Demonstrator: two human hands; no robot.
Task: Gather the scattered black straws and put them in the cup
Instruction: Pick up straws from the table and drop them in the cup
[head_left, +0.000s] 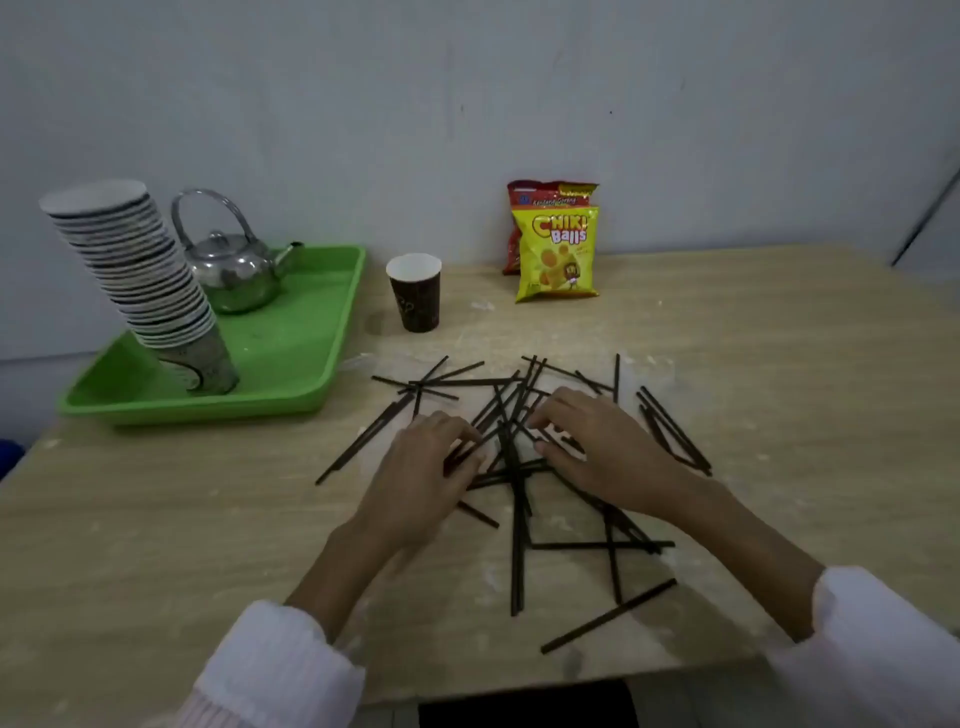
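Observation:
Several black straws (517, 551) lie scattered and crossed in a heap on the wooden table (156, 519). My left hand (426, 478) rests palm down on the left side of the heap, fingers curled onto a few straws. On the right side lies my right hand (597, 447), its fingertips pinching at straws in the middle. An empty dark brown paper cup (414, 293) with a white inside stands upright behind the heap, apart from both hands.
A green tray (291, 358) at the back left carries a leaning stack of paper cups (140, 280) and a steel kettle (234, 265). Two snack bags (556, 249) lean on the wall at the back. The table's front edge is near my sleeves.

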